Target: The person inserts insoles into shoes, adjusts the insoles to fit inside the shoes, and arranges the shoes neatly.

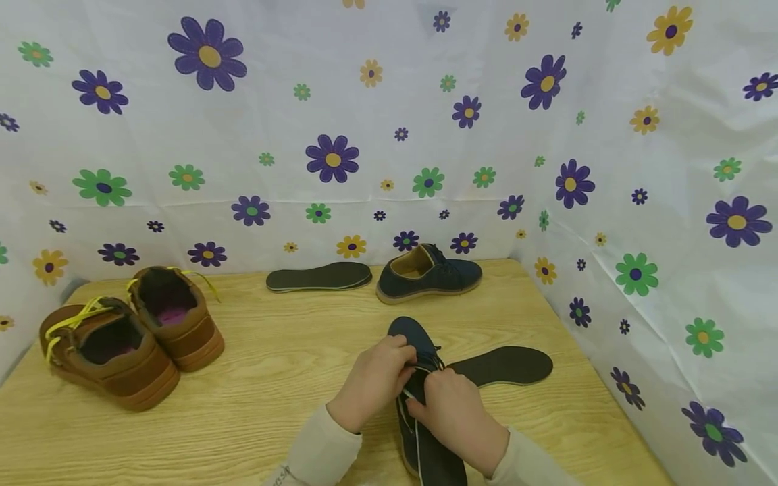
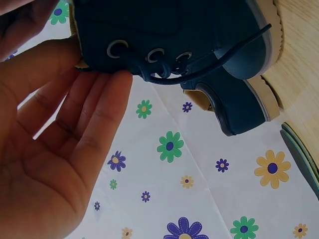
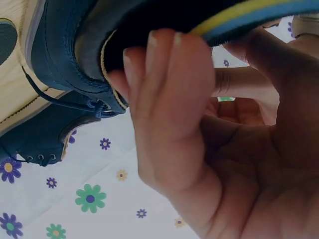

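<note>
A navy lace-up shoe [image 1: 411,330] lies toe-away near the table's front, under both hands. My left hand [image 1: 378,378] pinches the edge of its opening; in the left wrist view that hand [image 2: 60,134] has its fingertips by the lace eyelets [image 2: 155,55]. My right hand [image 1: 458,412] grips a black insole [image 1: 439,460], whose front part is at the shoe's opening and whose rear sticks out toward me. In the right wrist view, the fingers [image 3: 169,74] curl over the insole, its edge striped yellow and blue [image 3: 249,12]. How deep the insole reaches is hidden.
Another black insole [image 1: 513,365] lies right of the held shoe. At the back stand a second navy shoe [image 1: 433,275] and, left of it, stacked dark insoles [image 1: 319,277]. Two brown shoes [image 1: 127,361] with yellow laces stand at the left. Floral cloth [image 1: 377,101] surrounds the wooden table [image 1: 273,378].
</note>
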`<state>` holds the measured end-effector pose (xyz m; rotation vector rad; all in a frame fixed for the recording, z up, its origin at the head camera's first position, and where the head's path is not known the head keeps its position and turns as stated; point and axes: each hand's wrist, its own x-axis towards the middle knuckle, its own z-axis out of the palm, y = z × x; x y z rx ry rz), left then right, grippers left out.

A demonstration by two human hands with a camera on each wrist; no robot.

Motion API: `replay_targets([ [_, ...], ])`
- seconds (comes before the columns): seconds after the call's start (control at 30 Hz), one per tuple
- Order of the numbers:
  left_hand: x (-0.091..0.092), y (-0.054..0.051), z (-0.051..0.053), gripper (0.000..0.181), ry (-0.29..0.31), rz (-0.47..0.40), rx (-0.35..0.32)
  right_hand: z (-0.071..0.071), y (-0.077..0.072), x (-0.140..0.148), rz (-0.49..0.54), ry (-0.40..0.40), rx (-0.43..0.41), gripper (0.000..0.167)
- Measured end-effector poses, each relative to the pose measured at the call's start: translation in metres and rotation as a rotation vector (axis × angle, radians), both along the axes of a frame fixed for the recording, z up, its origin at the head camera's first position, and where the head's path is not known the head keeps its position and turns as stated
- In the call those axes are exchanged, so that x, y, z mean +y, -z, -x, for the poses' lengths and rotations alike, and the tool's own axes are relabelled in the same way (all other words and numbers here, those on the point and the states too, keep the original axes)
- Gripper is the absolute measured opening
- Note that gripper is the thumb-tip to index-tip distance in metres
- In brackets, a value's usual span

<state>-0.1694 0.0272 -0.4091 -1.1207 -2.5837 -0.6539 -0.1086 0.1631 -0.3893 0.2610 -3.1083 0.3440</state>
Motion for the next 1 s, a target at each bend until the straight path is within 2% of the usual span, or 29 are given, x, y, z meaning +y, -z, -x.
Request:
replay_targets([
  [0.3, -0.002, 0.0, 0.0, 0.012, 0.003, -0.012, 0.023, -0.015, 0.002, -0.01, -0.178, 0.049, 0.113, 0.053],
  [0.4, -0.001, 0.0, 0.0, 0.012, -0.002, -0.008, 0.027, -0.024, 0.002, -0.011, -0.163, 0.053, 0.087, 0.055],
  [0.57, 0.0, 0.0, 0.0, 0.011, -0.003, -0.004, 0.029, -0.04, 0.002, -0.011, -0.132, 0.074, -0.005, 0.061],
  [0.77, 0.001, -0.001, 0.001, 0.011, -0.017, -0.005, 0.045, -0.04, -0.002, -0.012, -0.096, 0.108, -0.091, 0.055],
  [0.87, 0.0, -0.001, 0.001, 0.011, -0.011, -0.005, 0.036, -0.038, -0.004, -0.012, -0.081, 0.079, -0.082, 0.049],
  [1.0, 0.0, 0.0, -0.001, 0.012, -0.007, 0.001, 0.028, -0.037, -0.003, -0.01, -0.063, 0.023, -0.003, 0.037],
])
